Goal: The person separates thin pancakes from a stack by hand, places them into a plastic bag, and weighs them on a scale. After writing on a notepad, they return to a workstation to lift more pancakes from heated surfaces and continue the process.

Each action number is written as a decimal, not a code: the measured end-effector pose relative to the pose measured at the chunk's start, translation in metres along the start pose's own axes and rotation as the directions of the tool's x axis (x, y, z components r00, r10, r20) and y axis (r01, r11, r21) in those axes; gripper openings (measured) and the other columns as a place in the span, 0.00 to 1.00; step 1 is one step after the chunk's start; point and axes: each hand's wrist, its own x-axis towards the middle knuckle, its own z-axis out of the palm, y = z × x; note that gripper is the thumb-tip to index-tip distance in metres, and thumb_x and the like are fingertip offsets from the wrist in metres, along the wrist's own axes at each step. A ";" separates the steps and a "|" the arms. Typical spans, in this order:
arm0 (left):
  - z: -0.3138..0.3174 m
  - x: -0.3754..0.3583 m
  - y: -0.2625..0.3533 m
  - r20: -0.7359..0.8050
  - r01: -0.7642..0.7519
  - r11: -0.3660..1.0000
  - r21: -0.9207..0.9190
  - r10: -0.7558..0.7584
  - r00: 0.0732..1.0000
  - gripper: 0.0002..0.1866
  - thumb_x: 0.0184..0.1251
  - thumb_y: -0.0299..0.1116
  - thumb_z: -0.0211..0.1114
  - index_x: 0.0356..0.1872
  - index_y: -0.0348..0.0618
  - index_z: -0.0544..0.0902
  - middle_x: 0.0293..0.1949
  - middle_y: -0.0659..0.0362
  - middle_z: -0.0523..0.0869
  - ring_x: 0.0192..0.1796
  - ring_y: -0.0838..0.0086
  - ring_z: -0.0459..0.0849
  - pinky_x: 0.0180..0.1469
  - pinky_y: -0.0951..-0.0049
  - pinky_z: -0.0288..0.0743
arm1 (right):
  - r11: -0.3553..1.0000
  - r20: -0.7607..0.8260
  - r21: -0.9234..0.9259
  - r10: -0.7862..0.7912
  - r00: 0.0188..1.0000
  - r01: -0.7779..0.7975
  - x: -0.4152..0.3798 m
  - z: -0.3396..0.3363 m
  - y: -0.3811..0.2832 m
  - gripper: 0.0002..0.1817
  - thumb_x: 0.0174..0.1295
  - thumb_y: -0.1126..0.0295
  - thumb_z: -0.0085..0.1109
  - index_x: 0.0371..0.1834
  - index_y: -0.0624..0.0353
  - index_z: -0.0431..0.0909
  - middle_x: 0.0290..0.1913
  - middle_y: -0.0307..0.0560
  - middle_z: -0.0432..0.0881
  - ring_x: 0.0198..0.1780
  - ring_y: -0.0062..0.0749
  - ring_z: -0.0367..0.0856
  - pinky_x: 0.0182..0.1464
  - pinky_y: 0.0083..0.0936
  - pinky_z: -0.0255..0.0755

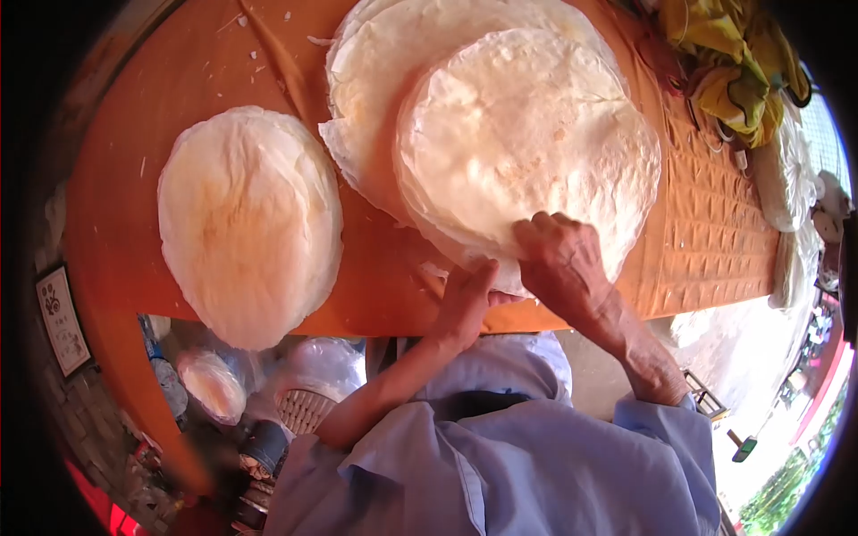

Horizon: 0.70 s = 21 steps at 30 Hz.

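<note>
A stack of round, thin, pale flatbreads (527, 134) lies in front of me, its near edge close to the table edge. My left hand (466, 302) is at that near edge, thumb above and fingers lower, with the flatbread's rim between them. My right hand (565, 261) rests on top near the same edge with its fingers curled in and closed at the bread's surface; its fingertips are hidden. Behind and partly under this stack lies another, wider pile of flatbreads (362, 116) with a ragged edge. A separate oval-looking stack (250, 223) sits to the left.
An orange cloth (375, 308) covers the table, with crumbs scattered on it. Yellow-green fabric (733, 71) and white plastic bags (782, 188) are at the right end. Below the table's left side are plastic-wrapped bundles (213, 384) and a woven seat (308, 411).
</note>
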 end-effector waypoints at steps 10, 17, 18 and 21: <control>-0.001 -0.013 -0.002 0.069 -0.095 0.983 -0.158 0.107 0.992 0.10 0.68 0.33 0.52 0.41 0.40 0.78 0.38 0.60 0.81 0.47 0.76 0.80 0.56 0.68 0.74 | 0.997 -0.134 0.007 -0.069 0.989 0.071 -0.037 0.024 -0.003 0.26 0.48 0.70 0.61 0.54 0.61 0.72 0.48 0.53 0.76 0.47 0.49 0.77 0.39 0.39 0.74; -0.010 0.005 0.006 0.113 -0.242 0.938 -0.248 0.276 0.955 0.18 0.67 0.32 0.58 0.57 0.41 0.72 0.53 0.54 0.77 0.56 0.69 0.75 0.60 0.54 0.70 | 0.983 -0.031 0.142 -0.111 0.993 0.114 -0.006 -0.065 -0.029 0.06 0.46 0.80 0.57 0.29 0.60 0.77 0.23 0.56 0.78 0.26 0.54 0.79 0.29 0.38 0.74; -0.015 0.008 0.010 0.116 -0.241 0.941 -0.239 0.274 0.955 0.19 0.67 0.33 0.58 0.58 0.41 0.72 0.54 0.54 0.77 0.57 0.69 0.74 0.60 0.54 0.69 | 0.969 0.002 0.194 -0.153 0.988 0.150 -0.005 -0.083 -0.040 0.08 0.46 0.81 0.57 0.30 0.60 0.78 0.25 0.57 0.79 0.27 0.54 0.79 0.30 0.37 0.74; -0.016 0.009 0.032 0.119 -0.239 0.903 -0.358 0.298 0.947 0.21 0.69 0.36 0.56 0.60 0.42 0.70 0.56 0.54 0.76 0.59 0.67 0.74 0.61 0.55 0.69 | 0.801 0.068 0.598 -0.053 0.996 0.002 -0.010 -0.124 -0.053 0.07 0.50 0.79 0.62 0.34 0.63 0.79 0.31 0.52 0.84 0.33 0.40 0.84 0.34 0.31 0.75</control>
